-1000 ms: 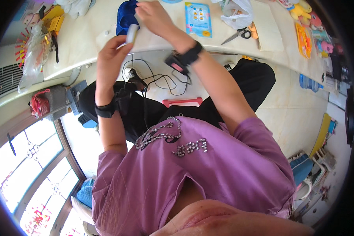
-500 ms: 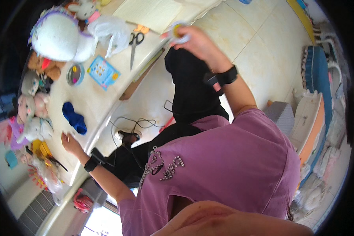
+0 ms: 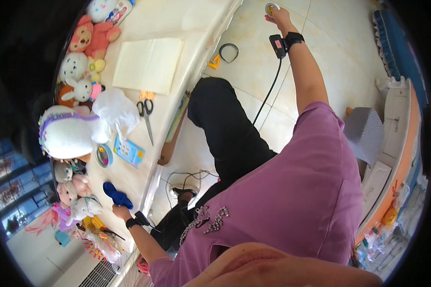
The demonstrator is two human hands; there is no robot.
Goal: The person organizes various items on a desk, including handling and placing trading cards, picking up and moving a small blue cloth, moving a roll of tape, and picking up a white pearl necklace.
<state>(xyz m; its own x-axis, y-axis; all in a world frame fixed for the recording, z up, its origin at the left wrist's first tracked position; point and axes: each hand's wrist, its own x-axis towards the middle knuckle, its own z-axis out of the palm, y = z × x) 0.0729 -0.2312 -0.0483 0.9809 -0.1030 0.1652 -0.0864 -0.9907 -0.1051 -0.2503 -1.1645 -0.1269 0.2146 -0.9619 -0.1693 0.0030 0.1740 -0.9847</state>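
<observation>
Far out to the right, above the tiled floor, my right hand [image 3: 283, 20] is closed on a roll of tape [image 3: 272, 9], a white ring with a yellowish inside. On the desk at the left, my left hand [image 3: 123, 212] rests with its fingers curled, right against the near end of a dark blue knotted cloth piece [image 3: 117, 194]. What those fingers hold, if anything, is too small to tell. Scissors with black handles [image 3: 145, 115] lie partly spread beside a blue printed card [image 3: 129, 151]. A round tin [image 3: 103, 155] with small bits inside stands by the card.
Plush toys [image 3: 95, 38] line the desk's far side, with a large white figure [image 3: 69, 131] and a plastic bag [image 3: 117, 110]. An open notebook [image 3: 148, 64] lies farther up. A black headband [image 3: 229, 53] and a yellow clip [image 3: 214, 62] are on the floor. Cables run near my foot.
My right hand has swung outward to the right with the roll of tape, away from the desk. My left hand has come up against the blue cloth piece. The whole view has shifted.
</observation>
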